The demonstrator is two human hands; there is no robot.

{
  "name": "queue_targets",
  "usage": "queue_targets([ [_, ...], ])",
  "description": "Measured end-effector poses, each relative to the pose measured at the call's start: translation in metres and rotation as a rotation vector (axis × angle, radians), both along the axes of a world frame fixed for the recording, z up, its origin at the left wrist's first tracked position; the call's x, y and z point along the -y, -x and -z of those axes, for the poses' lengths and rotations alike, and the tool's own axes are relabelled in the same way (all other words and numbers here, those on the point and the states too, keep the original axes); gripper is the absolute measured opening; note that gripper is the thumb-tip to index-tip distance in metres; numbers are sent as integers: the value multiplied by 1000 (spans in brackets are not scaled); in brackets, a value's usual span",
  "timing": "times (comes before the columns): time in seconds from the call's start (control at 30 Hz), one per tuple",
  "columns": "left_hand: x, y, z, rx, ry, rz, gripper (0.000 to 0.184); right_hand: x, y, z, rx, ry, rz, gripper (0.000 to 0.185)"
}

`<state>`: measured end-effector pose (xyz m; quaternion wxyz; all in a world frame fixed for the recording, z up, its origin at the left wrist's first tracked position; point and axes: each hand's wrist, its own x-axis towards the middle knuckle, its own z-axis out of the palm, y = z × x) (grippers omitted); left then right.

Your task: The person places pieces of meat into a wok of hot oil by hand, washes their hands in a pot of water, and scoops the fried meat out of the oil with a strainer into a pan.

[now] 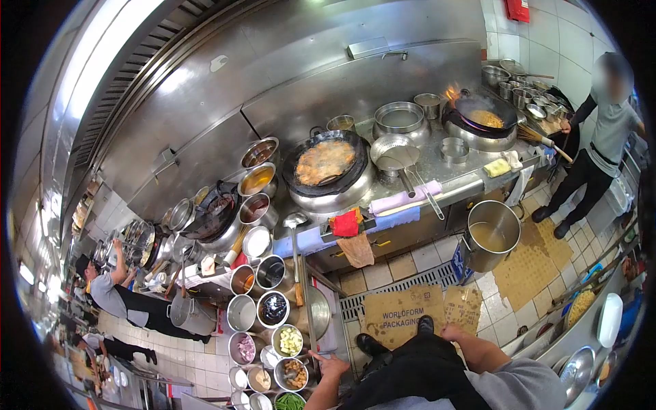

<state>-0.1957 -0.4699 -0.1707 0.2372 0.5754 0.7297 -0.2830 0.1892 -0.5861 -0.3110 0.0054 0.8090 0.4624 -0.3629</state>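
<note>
My left hand [331, 365] is at the edge of the ingredient counter with a finger stretched out and nothing visible in it. Closest to it are a steel pot of brown chunks [295, 374] and a pot of pale green cut vegetable [290, 339]. My right hand [452, 333] hangs by my thigh, its fingers mostly hidden. Ahead, a wok [326, 162] of bubbling oil with golden food sits on a burner. A ladle [295, 220] rests at the counter's front, left of a red cloth [346, 222]. A perforated strainer [394, 153] lies right of the wok.
Flames rise behind a second wok [486, 111] at the right. A tall stockpot [490, 236] of liquid stands on the floor near flattened cardboard [403, 307]. A co-worker [611, 119] stands at far right; another co-worker [109, 290] works at left. Sauce pots [257, 181] line the stove.
</note>
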Motion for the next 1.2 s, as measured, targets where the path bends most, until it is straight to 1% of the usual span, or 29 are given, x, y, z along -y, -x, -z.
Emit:
queue_targets([
  [0.03,0,-1,-1,-1,1,-13,74,1,-1,15,0,1,-2,26],
  [0.07,0,-1,-2,-2,1,-27,75,5,-5,56,11,-65,-48,26],
  [0.1,-1,3,8,-3,2,-28,75,8,-7,79,20,-130,-94,26],
  [0.13,-4,11,28,-4,-10,-5,75,7,-6,70,19,-129,-95,26],
  [0.17,-4,16,40,-5,-21,18,76,6,-4,52,-54,-53,-25,25],
  [0.2,-4,15,36,-6,-20,18,76,5,-4,41,-126,22,46,25],
  [0.27,-1,3,3,6,-5,23,74,3,-4,25,-115,15,34,24],
  [0.3,-1,3,4,5,-4,24,74,3,-3,18,-103,5,22,23],
  [0.33,-1,4,7,1,1,24,74,2,-4,16,-103,6,22,23],
  [0.4,-3,7,16,-2,4,23,75,1,-10,37,11,-135,-168,22],
  [0.43,-4,9,20,-3,-8,24,74,0,-9,33,11,-135,-168,22],
  [0.5,-4,12,28,-4,-15,26,73,0,-8,24,-16,-109,-60,24],
  [0.6,-7,3,18,-5,-4,-11,72,-3,-6,11,-1,-28,-7,26],
  [0.7,1,6,17,-1,-31,-56,70,0,-5,-5,-55,-38,-5,27],
  [0.83,-4,9,28,-25,-30,-24,71,7,-7,-2,-41,-75,-39,29],
  [0.9,-6,13,40,-43,-33,-22,71,9,-8,4,12,-99,-108,31],
  [1.03,-5,15,40,-34,-14,-4,72,10,-9,14,38,-120,-102,30],
  [1.1,-6,13,37,-29,3,-14,72,6,-10,13,28,-85,-79,30],
  [1.17,-4,13,37,-48,-12,43,62,4,-10,9,18,-74,-70,29],
  [1.2,-4,13,37,-47,-12,42,62,4,-9,7,8,-60,-62,29],
])
